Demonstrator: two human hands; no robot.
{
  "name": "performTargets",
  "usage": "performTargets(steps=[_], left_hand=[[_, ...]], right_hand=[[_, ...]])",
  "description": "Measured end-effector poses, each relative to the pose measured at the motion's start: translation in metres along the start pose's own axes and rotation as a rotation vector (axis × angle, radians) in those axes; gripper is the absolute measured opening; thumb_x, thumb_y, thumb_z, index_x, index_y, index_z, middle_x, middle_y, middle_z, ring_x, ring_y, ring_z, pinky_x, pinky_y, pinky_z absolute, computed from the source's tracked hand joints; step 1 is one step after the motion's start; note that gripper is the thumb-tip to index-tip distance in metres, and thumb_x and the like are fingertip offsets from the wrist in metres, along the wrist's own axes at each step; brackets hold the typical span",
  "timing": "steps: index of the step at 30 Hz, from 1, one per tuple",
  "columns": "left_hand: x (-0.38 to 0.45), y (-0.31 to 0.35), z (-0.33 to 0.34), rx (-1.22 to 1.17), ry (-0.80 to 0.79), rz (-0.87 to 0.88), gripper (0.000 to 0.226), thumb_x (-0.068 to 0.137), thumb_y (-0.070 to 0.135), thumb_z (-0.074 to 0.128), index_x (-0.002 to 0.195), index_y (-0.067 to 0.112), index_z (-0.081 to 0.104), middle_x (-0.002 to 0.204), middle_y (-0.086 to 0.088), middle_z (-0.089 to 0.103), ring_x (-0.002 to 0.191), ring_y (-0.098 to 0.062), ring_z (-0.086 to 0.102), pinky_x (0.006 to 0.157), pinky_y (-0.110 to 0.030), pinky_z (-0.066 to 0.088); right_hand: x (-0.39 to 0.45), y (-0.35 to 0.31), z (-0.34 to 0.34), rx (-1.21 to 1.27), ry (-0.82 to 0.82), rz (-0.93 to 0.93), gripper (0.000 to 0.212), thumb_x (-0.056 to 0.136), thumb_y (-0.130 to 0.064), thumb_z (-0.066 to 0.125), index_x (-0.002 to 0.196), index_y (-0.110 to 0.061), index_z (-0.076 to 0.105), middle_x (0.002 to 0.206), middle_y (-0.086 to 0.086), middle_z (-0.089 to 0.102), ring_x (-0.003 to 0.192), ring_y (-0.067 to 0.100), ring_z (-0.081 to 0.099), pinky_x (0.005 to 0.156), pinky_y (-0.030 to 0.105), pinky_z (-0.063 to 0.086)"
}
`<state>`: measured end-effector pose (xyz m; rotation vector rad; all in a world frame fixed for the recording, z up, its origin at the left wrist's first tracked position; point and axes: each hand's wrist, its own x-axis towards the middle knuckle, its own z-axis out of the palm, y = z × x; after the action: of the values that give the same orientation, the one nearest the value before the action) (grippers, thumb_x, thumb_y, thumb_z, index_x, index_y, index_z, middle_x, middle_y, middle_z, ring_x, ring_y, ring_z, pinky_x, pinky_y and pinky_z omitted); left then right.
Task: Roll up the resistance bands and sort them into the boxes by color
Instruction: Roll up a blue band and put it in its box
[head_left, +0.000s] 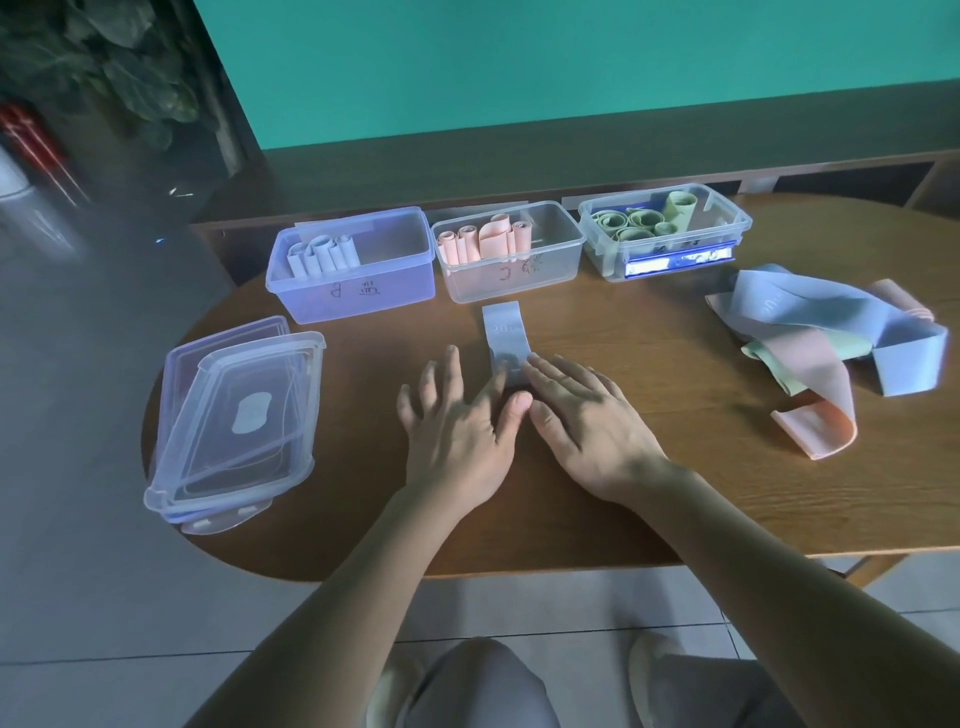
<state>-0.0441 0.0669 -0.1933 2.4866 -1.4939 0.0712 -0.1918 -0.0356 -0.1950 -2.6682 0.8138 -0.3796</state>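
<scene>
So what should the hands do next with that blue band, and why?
Probably keep rolling it forward, away from the body. The blue band lies flat on the table, with only its near end started under the fingers of the left hand and right hand. Most of it is not yet rolled, so it isn't ready for the left box, which holds the blue rolls.

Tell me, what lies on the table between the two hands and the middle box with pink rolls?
In the head view, only the blue band under both hands; then bare table before the middle box.

Blue band's (503, 332) rolled end — under both hands' fingers (545, 371).
</scene>
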Motion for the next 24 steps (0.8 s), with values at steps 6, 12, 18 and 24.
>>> performTargets(steps=[6, 12, 18, 24], left_hand=[[0.011, 0.0, 0.001, -0.019, -0.02, 0.003, 0.079, 0.087, 0.073, -0.014, 0.155, 0.05, 0.02, 0.169, -0.008, 0.002, 0.153, -0.032, 0.003, 0.118, -0.059, 0.003], [0.007, -0.001, 0.002, -0.027, 0.033, 0.016, 0.077, 0.092, 0.07, -0.011, 0.154, 0.047, 0.03, 0.169, -0.008, 0.012, 0.152, -0.033, 0.011, 0.118, -0.057, 0.009], [0.011, 0.002, 0.002, 0.059, 0.051, 0.008, 0.071, 0.095, 0.07, -0.001, 0.152, 0.047, 0.034, 0.167, -0.012, 0.017, 0.149, -0.037, 0.018, 0.115, -0.06, 0.015], [0.022, 0.001, 0.007, 0.078, 0.073, -0.003, 0.064, 0.099, 0.068, 0.006, 0.151, 0.047, 0.037, 0.165, -0.012, 0.023, 0.147, -0.037, 0.024, 0.113, -0.06, 0.019]], right_hand=[[0.004, -0.001, 0.0, 0.013, -0.04, 0.024, 0.073, 0.093, -0.057, 0.002, 0.158, -0.037, 0.025, 0.166, -0.015, 0.02, 0.154, 0.009, 0.01, 0.126, 0.036, 0.006], [0.009, 0.001, -0.003, 0.011, -0.061, 0.014, 0.078, 0.089, -0.056, 0.0, 0.16, -0.032, 0.022, 0.167, -0.015, 0.015, 0.154, 0.008, 0.008, 0.126, 0.033, 0.003], [0.017, 0.006, -0.003, 0.01, -0.07, 0.003, 0.078, 0.089, -0.056, 0.002, 0.16, -0.032, 0.02, 0.167, -0.015, 0.014, 0.154, 0.009, 0.009, 0.126, 0.034, 0.002], [0.021, 0.005, -0.001, -0.012, -0.078, 0.011, 0.078, 0.09, -0.06, 0.002, 0.161, -0.031, 0.015, 0.168, -0.014, 0.008, 0.155, 0.009, 0.004, 0.127, 0.035, 0.002]])
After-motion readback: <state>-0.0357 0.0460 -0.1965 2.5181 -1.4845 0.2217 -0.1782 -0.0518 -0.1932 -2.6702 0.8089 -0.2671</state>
